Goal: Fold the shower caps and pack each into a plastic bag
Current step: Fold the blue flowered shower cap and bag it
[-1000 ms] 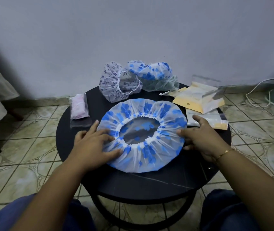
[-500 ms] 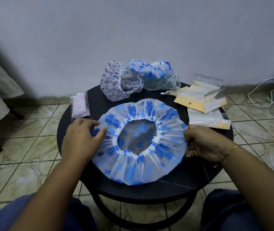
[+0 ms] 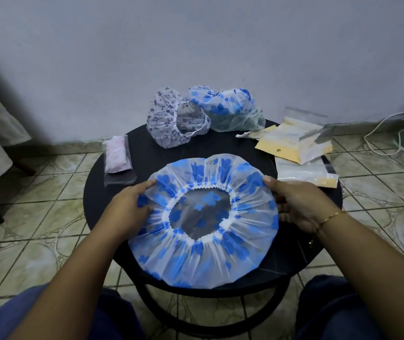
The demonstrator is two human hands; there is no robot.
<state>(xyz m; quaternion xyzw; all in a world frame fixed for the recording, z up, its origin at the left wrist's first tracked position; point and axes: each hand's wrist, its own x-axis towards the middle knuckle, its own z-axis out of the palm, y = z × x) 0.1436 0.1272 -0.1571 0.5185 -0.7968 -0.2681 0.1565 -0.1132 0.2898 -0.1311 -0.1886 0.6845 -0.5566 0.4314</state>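
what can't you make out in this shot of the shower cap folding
Head view, the only one:
- Right hand: its fingers go under the edge of the blue-flowered shower cap, so the cap hides them.
- Left hand: its fingertips are partly veiled by the cap's film.
- Packed pink shower cap in its bag: too small to show how it is folded.
- Pile of plastic bags: overlapping and glossy; their number is unclear.
- Round table: legs cut off below.

At the centre of the frame, the left hand (image 3: 131, 207) and right hand (image 3: 294, 204) pinch opposite edges of a blue-flowered shower cap (image 3: 205, 222) over a round black table (image 3: 301, 263). Two more caps (image 3: 178, 121) sit at upper centre, plastic bags (image 3: 301, 143) at right.
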